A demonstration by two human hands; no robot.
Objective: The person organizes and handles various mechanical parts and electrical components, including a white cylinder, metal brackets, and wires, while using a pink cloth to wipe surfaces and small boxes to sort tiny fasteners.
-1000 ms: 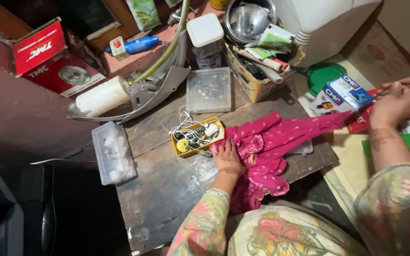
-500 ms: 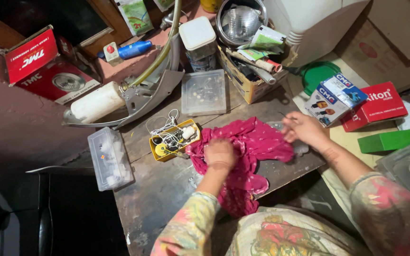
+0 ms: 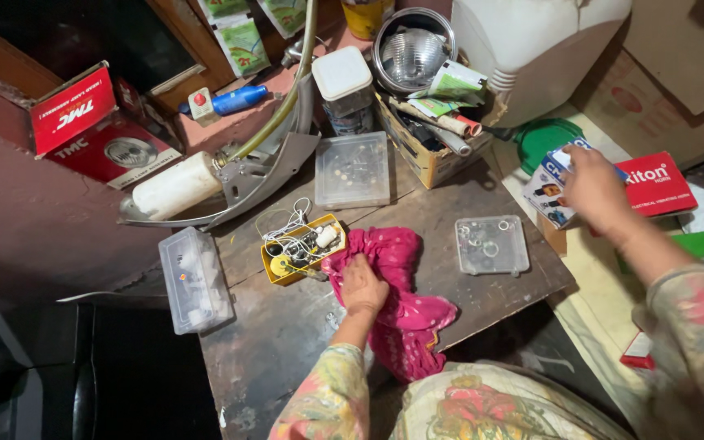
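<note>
My left hand [image 3: 363,285] presses down on a bunched magenta cloth [image 3: 401,285] in the middle of a worn dark wooden table [image 3: 287,326]. Part of the cloth hangs over the near edge. Just left of the cloth sits a small yellow tray [image 3: 299,248] full of white wires and small parts. My right hand [image 3: 592,186] is stretched out past the table's right edge, its fingers on a small blue and white box [image 3: 554,183]. A clear square plastic lid [image 3: 492,244] lies on the table between my two hands.
A clear box [image 3: 354,169] sits at the table's back, a long clear box [image 3: 193,279] at its left edge. Behind are a white jar [image 3: 344,85], a cardboard box of tubes [image 3: 433,134], a round headlamp [image 3: 411,55], red boxes [image 3: 83,122], a grey bracket with a white cylinder [image 3: 205,183]. A red box [image 3: 653,183] lies right.
My left hand has gathered the cloth into a tighter bunch, uncovering the clear square lid. My right hand has left the cloth and moved right, off the table, to the blue and white box.
</note>
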